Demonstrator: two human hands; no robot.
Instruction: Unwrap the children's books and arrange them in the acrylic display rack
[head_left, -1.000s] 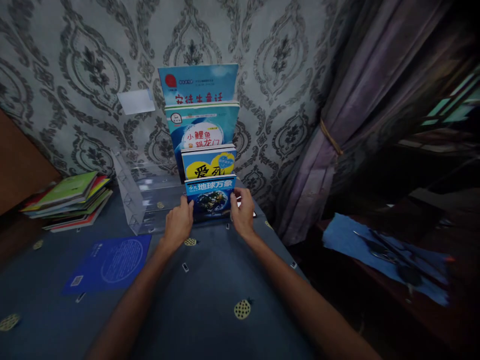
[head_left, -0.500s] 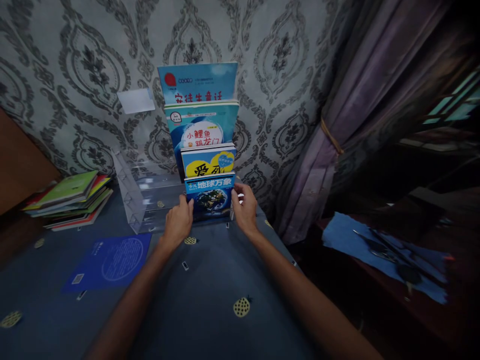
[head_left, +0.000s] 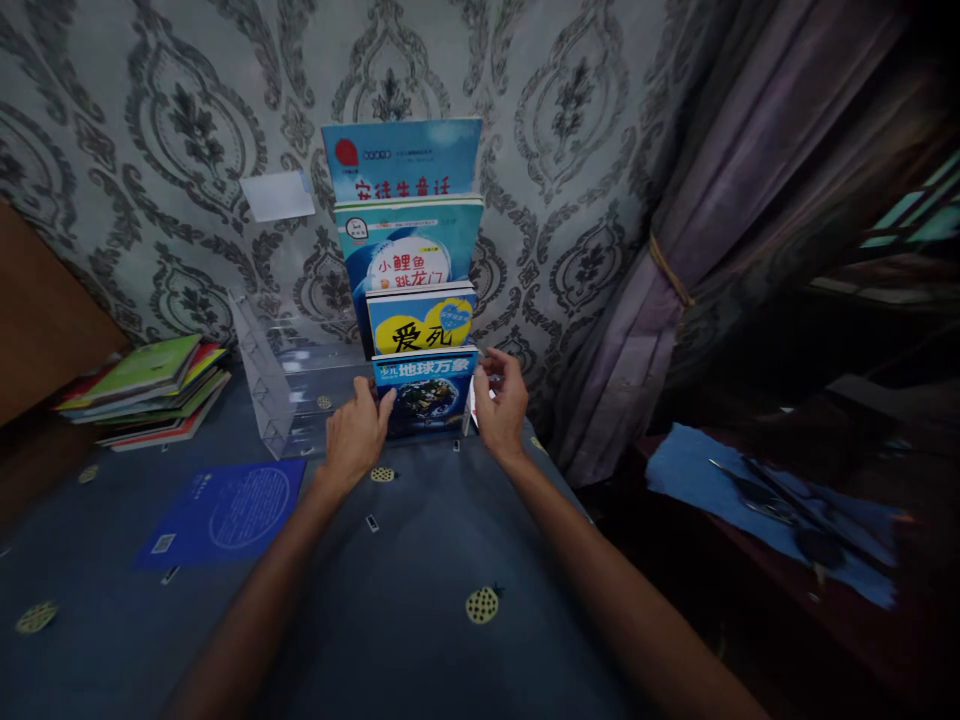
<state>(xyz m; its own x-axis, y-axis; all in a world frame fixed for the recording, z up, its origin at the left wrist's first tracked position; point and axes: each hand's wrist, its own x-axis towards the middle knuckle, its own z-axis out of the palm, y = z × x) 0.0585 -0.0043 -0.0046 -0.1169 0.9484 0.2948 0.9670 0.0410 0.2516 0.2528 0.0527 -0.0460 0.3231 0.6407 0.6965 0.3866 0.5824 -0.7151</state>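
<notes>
A clear acrylic tiered rack (head_left: 259,375) stands against the patterned wall on a dark blue tablecloth (head_left: 420,590). Its right column holds several books, stepped upward. The front one is a blue book with an Earth picture (head_left: 425,390). My left hand (head_left: 357,436) rests against that book's left edge, fingers curled round it. My right hand (head_left: 501,403) is at the book's right edge, thumb and fingers loosely curled beside the rack's side wall. Behind stand a yellow-and-blue book (head_left: 420,322), a teal book (head_left: 409,245) and a light blue book (head_left: 401,160).
A stack of colourful books (head_left: 146,390) lies at the left by the wall. A dark blue booklet (head_left: 225,510) lies flat on the cloth. A purple curtain (head_left: 675,250) hangs to the right. Beyond the table edge, scissors lie on a blue cloth (head_left: 757,500).
My right hand has risen from the book's lower right corner to its upper right edge. The left hand has shifted slightly onto the book's left edge. The view has drifted a little.
</notes>
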